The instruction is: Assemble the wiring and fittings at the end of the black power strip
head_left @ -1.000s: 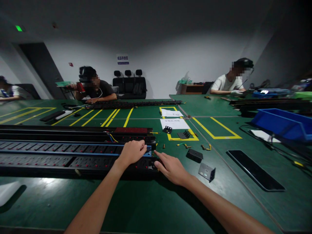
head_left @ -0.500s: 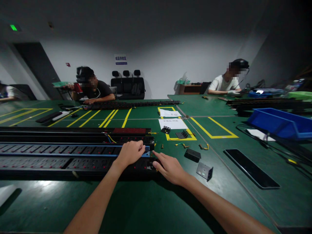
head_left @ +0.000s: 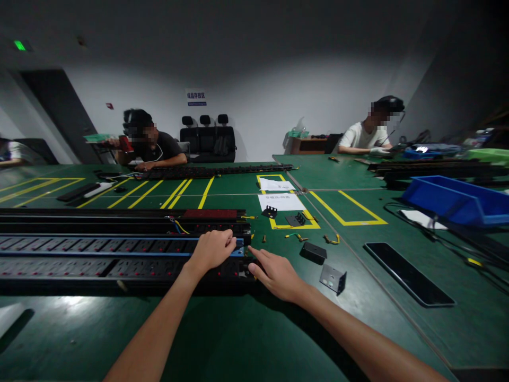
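Long black power strips lie side by side at left. One of them, a blue-edged power strip [head_left: 159, 245], passes under my left hand [head_left: 214, 249]. That hand is closed, its fingers curled down over the strip near its right end; what they hold, if anything, is hidden. At the strip ends is my right hand [head_left: 276, 273], with index finger and thumb stretched apart and the other fingers folded under. Its index fingertip is at the blue-edged strip's end, the thumb by the end of the nearer black power strip [head_left: 143, 268]. Nothing shows in its grasp.
Right of my hands lie a black box-shaped part [head_left: 313, 253], a metal bracket [head_left: 333, 278], short yellow-green wires [head_left: 332, 240] and a phone [head_left: 407, 273]. A blue bin [head_left: 457, 201] stands at right near black cables. Two people sit across the green table [head_left: 222, 334].
Both hands keep the same pose and place at the strip ends. The view has shifted very slightly; nothing on the table has visibly moved.
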### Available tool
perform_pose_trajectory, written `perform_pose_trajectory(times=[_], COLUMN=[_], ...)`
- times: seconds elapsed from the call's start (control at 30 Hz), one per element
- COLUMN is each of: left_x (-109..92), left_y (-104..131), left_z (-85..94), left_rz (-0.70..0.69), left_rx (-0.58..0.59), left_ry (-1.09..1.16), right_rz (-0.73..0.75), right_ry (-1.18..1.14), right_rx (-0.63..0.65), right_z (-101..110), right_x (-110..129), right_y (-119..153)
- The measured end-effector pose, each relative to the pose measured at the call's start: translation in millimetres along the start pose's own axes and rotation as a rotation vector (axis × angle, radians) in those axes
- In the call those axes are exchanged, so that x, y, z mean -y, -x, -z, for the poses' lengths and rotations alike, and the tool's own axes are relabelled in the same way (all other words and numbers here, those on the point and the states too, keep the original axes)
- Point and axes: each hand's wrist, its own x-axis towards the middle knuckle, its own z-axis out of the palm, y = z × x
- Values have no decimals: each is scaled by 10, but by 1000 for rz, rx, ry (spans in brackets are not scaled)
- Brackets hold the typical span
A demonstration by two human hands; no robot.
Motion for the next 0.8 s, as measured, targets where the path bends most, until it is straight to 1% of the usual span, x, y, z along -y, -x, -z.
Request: perform_pose_trajectory(times=[0.57,0.8], left_x=[14,7], left_y=[-2,1], left_z=[-30,-16], left_rz=[-7,-8], left_rx=[-11,-13], left_ry=[-9,-6], right_rz=[-3,-3], right_ry=[1,-1], right_rx=[10,9], right_z=[10,22], right_x=[12,17], right_y=[0,1])
